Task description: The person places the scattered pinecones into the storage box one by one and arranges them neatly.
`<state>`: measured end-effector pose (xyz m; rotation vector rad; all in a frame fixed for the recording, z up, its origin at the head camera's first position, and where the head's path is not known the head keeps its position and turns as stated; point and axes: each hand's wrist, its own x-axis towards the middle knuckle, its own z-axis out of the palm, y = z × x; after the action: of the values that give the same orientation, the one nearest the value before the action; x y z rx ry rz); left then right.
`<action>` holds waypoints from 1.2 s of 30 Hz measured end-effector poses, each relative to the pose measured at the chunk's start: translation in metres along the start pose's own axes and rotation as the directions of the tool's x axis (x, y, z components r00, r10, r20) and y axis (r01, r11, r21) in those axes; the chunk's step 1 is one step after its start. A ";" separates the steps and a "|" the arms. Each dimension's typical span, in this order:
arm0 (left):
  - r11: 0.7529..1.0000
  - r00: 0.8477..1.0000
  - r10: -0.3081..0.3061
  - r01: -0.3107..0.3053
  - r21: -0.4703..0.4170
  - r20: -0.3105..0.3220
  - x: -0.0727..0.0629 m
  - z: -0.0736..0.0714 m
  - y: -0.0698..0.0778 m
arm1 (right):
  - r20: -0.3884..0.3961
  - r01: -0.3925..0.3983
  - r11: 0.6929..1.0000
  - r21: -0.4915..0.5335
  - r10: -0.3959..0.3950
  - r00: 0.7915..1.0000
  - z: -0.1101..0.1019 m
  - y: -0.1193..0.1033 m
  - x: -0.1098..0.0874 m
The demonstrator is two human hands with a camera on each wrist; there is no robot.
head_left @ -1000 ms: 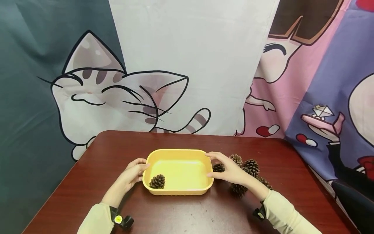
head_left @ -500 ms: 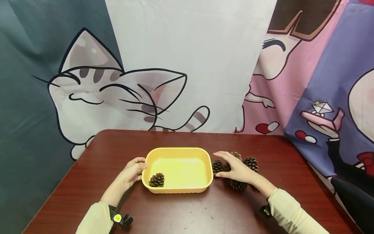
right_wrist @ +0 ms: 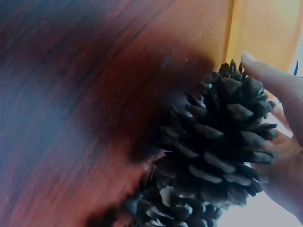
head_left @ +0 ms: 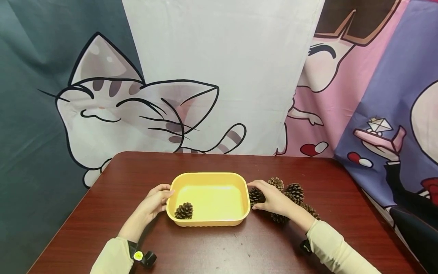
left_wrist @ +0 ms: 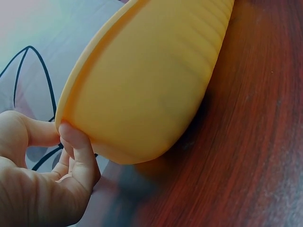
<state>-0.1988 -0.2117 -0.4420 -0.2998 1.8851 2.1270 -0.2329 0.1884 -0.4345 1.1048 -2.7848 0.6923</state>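
Note:
My left hand (head_left: 155,199) pinches the left rim of a yellow plastic bin (head_left: 208,223), thumb on the inside; the left wrist view shows the bin's ribbed outer wall (left_wrist: 137,90) beside those fingers. One brown pine cone (head_left: 184,211) lies in the bin's near left corner. Just outside the right wall, my right hand (head_left: 270,198) has its fingers and thumb curled round another pine cone (head_left: 256,196). Up close in the right wrist view, a large cone (right_wrist: 213,142) sits beside the thumb (right_wrist: 270,75), with the other fingers partly hidden behind it.
More pine cones (head_left: 295,193) cluster behind and beneath the right hand, partly covered by it. The dark red wooden table (head_left: 212,251) carries everything. A cloth backdrop (head_left: 212,45) with cartoon figures hangs behind the table's far edge.
My right hand left the bin's right rim, moved right with fingers spread, then came slightly left and closed round a pine cone. The left hand stays on the bin's rim.

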 end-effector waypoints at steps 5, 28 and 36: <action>1.000 1.000 0.002 -0.002 -0.009 0.003 0.000 0.000 -0.001 | -0.010 0.032 0.999 -0.039 -0.033 0.999 0.006 0.003 0.000; 0.999 1.000 0.003 -0.003 -0.032 0.007 0.000 0.000 -0.001 | -0.090 0.048 0.999 0.021 -0.046 0.995 -0.003 0.006 -0.001; 1.000 1.000 0.003 -0.003 -0.012 -0.007 0.000 0.001 0.000 | -0.133 0.022 1.000 0.001 -0.021 0.991 -0.013 0.004 -0.002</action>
<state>-0.1990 -0.2110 -0.4425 -0.3070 1.8782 2.1424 -0.2350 0.1981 -0.4243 1.0462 -2.6575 0.7381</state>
